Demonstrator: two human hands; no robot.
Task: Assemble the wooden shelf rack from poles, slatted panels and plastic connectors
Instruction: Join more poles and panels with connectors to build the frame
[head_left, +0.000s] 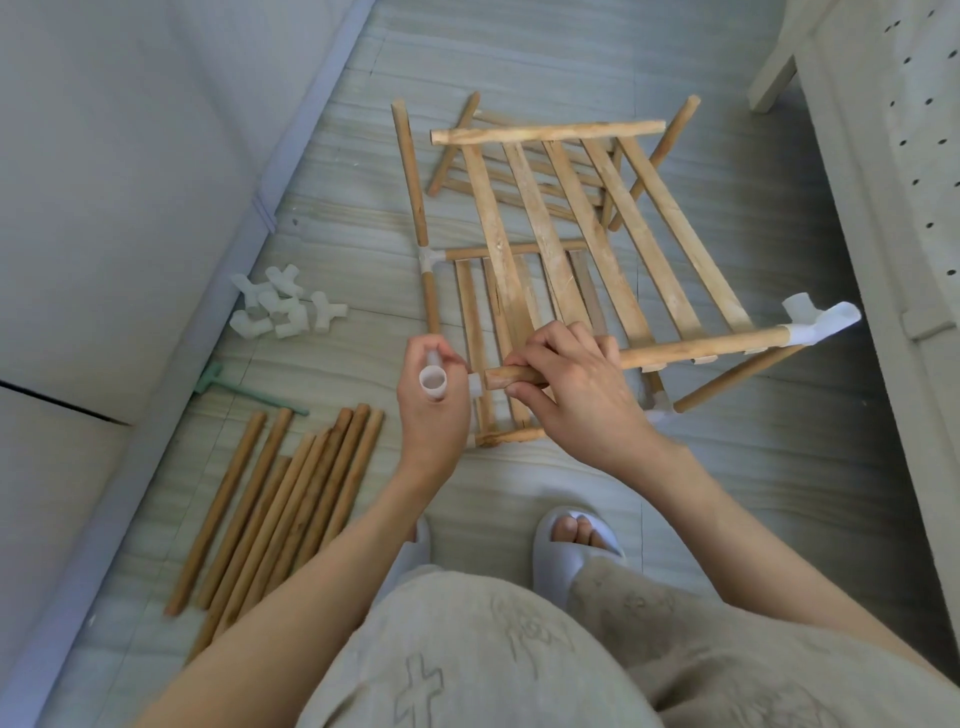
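My left hand (434, 400) is closed around a white plastic connector (434, 383), whose open socket faces up and whose side socket sits just off the bare end of a rail. My right hand (569, 384) grips that near rail of a slatted wooden panel (597, 228), which is tilted above the floor. A second connector (818, 322) caps the rail's right end, with a pole (737, 378) slanting down from it. Under the raised panel lies another slatted panel (478, 332), joined to an upright pole (413, 176) by a connector (430, 258).
Several loose poles (280, 509) lie on the floor at lower left, next to a green tool (244, 392). A heap of spare connectors (283, 309) sits by the wall. More slats (519, 176) lie behind the panel. Pale furniture (883, 156) stands at right. My slippered feet (574, 540) are below.
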